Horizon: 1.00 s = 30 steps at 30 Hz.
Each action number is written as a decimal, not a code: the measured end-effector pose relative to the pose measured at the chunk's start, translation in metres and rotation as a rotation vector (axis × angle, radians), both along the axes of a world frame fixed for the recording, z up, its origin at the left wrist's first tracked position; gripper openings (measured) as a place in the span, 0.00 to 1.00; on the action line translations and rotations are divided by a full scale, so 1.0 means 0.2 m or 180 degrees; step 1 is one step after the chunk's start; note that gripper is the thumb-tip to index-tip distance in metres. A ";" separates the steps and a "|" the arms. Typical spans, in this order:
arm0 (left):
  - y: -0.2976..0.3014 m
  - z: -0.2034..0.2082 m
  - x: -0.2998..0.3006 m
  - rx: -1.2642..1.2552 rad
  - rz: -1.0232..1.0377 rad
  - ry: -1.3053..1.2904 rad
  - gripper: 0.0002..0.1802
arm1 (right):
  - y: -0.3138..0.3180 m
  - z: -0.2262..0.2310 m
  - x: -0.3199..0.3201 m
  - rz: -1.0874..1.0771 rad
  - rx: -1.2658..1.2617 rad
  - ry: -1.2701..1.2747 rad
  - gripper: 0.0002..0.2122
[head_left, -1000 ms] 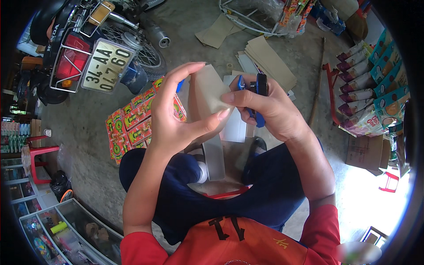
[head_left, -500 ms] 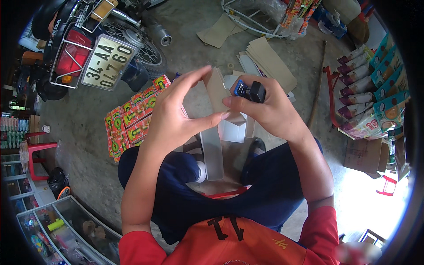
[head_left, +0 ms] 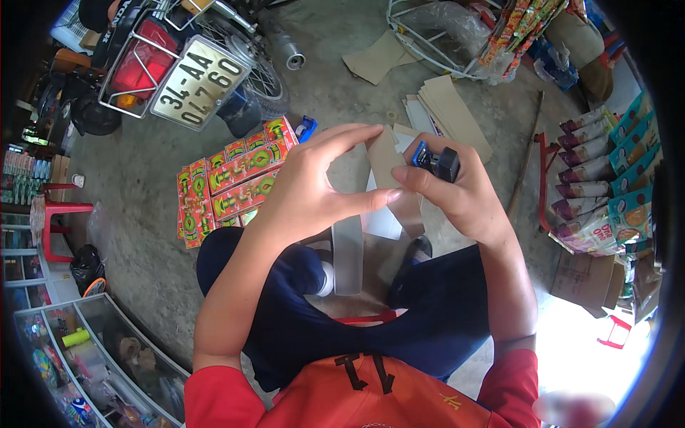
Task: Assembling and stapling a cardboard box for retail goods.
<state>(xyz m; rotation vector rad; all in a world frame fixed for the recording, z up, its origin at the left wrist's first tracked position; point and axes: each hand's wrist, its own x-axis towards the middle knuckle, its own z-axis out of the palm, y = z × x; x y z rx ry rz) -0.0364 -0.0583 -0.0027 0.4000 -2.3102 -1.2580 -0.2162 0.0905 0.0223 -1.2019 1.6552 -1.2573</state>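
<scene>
My left hand (head_left: pixel 303 182) curves in a wide C, fingertips at the far edge and thumb at the near edge of a folded brown cardboard piece (head_left: pixel 386 151). My right hand (head_left: pixel 460 189) is closed round a small black-and-blue tool (head_left: pixel 444 164) that looks like a compact stapler; the palm hides part of it. The right thumb presses against the cardboard's right side. Below my hands, a long grey strip (head_left: pixel 348 260) stands between my feet, beside a white sheet (head_left: pixel 384 221).
Red patterned boxes (head_left: pixel 235 175) lie left on the concrete floor, a blue object (head_left: pixel 306 129) behind them. Cardboard sheets (head_left: pixel 457 114) are stacked ahead. A motorbike (head_left: pixel 146 64) stands far left, a glass case (head_left: pixel 107 357) near left, and hanging snack packs (head_left: pixel 599 178) right.
The whole view has shifted, and the cardboard is tilted differently between my hands. The blue object behind the red boxes shows more. Both hands keep their holds.
</scene>
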 end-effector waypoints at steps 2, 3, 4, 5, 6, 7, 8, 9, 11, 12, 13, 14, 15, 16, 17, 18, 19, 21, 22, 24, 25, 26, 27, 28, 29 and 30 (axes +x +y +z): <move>-0.01 -0.01 0.00 -0.0110 0.0013 0.0044 0.40 | 0.00 0.00 0.00 -0.0040 0.0060 -0.0050 0.13; -0.01 -0.01 0.00 -0.0219 0.0018 0.0072 0.40 | -0.01 0.00 0.00 -0.0088 0.0121 -0.0115 0.12; -0.01 -0.02 0.00 -0.0222 0.0023 0.0075 0.40 | -0.01 0.00 0.00 -0.0083 0.0119 -0.0112 0.12; -0.01 -0.02 0.01 -0.0321 0.0028 0.0115 0.40 | -0.01 0.01 0.00 -0.0062 0.0166 -0.0092 0.12; -0.01 -0.03 0.00 -0.0418 0.0027 0.0157 0.40 | 0.00 0.01 0.00 -0.0047 0.0215 -0.0071 0.12; -0.01 -0.02 0.00 -0.0417 0.0025 0.0161 0.40 | 0.00 0.01 0.00 -0.0050 0.0216 -0.0067 0.12; -0.01 -0.02 0.00 -0.0429 0.0034 0.0162 0.40 | 0.00 0.01 -0.01 -0.0058 0.0206 -0.0071 0.12; -0.01 -0.01 0.00 -0.0446 0.0052 0.0156 0.40 | 0.00 0.01 -0.01 -0.0056 0.0193 -0.0082 0.12; -0.01 -0.01 0.00 -0.0466 0.0076 0.0164 0.40 | -0.01 0.02 -0.01 -0.0032 0.0272 -0.0071 0.11; -0.01 -0.01 -0.01 -0.0481 0.0087 0.0180 0.41 | 0.00 0.03 -0.01 -0.0022 0.0355 -0.0053 0.10; -0.01 -0.01 -0.01 -0.0480 0.0082 0.0181 0.41 | 0.00 0.03 -0.02 -0.0027 0.0356 -0.0052 0.10; -0.01 -0.01 -0.01 -0.0496 0.0082 0.0200 0.41 | 0.00 0.01 -0.03 -0.0007 0.0276 -0.0043 0.12; -0.01 -0.02 -0.01 -0.0511 0.0085 0.0213 0.41 | 0.00 0.00 -0.03 0.0017 0.0196 -0.0037 0.14; -0.01 -0.02 -0.01 -0.0509 0.0084 0.0210 0.41 | 0.00 0.01 -0.02 0.0015 0.0198 -0.0040 0.14; -0.01 -0.01 -0.01 -0.0531 0.0096 0.0230 0.41 | -0.01 0.04 -0.02 -0.0033 0.0272 -0.0046 0.15; -0.01 -0.01 -0.01 -0.0552 0.0107 0.0249 0.41 | -0.01 0.06 -0.01 -0.0084 0.0347 -0.0051 0.16; -0.01 -0.02 -0.01 -0.0549 0.0104 0.0247 0.41 | -0.01 0.06 -0.01 -0.0086 0.0350 -0.0053 0.16; -0.01 -0.01 -0.01 -0.0621 0.0125 0.0153 0.41 | -0.01 0.07 -0.02 -0.0080 0.0438 -0.0016 0.18; -0.01 -0.01 0.00 -0.0621 0.0125 0.0152 0.41 | -0.01 0.07 -0.02 -0.0080 0.0437 -0.0018 0.18; 0.00 -0.01 0.00 -0.0604 0.0154 0.0126 0.40 | 0.00 0.07 -0.03 -0.0104 0.0471 0.0010 0.18; 0.00 -0.01 0.00 -0.0602 0.0151 0.0127 0.40 | -0.01 0.07 -0.03 -0.0107 0.0472 0.0011 0.18; 0.00 -0.02 0.00 -0.0637 0.0146 0.0178 0.40 | -0.01 0.07 -0.03 -0.0115 0.0414 0.0017 0.19; -0.01 -0.02 -0.01 -0.0672 0.0142 0.0227 0.40 | -0.01 0.07 -0.03 -0.0122 0.0355 0.0021 0.19; -0.01 -0.02 -0.01 -0.0670 0.0140 0.0227 0.40 | -0.01 0.06 -0.03 -0.0124 0.0356 0.0021 0.19; -0.01 -0.02 -0.01 -0.0739 0.0143 0.0234 0.40 | -0.01 0.05 -0.03 -0.0159 0.0229 0.0037 0.20; -0.01 -0.02 -0.01 -0.0808 0.0145 0.0242 0.40 | -0.01 0.03 -0.03 -0.0194 0.0101 0.0052 0.20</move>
